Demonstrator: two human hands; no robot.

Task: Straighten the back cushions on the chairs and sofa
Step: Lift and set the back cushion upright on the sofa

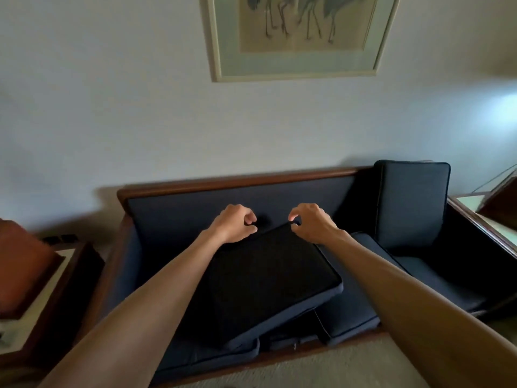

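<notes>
A dark blue back cushion [268,281] lies tilted across the seat cushions of the wooden-framed sofa [237,182], its far corner raised. My right hand [310,224] pinches that far corner between thumb and fingertips. My left hand [235,224] hovers over the cushion's far left edge with its fingers curled, and nothing shows between them. A second back cushion [411,203] stands upright against the sofa's right end. The sofa's padded back panel [181,217] is bare behind my hands.
A wooden side table [64,278] with a brown object on it stands left of the sofa. Another table with a glass top [470,200] is at the right. A framed picture [296,37] hangs on the wall above. Pale carpet [321,368] lies in front.
</notes>
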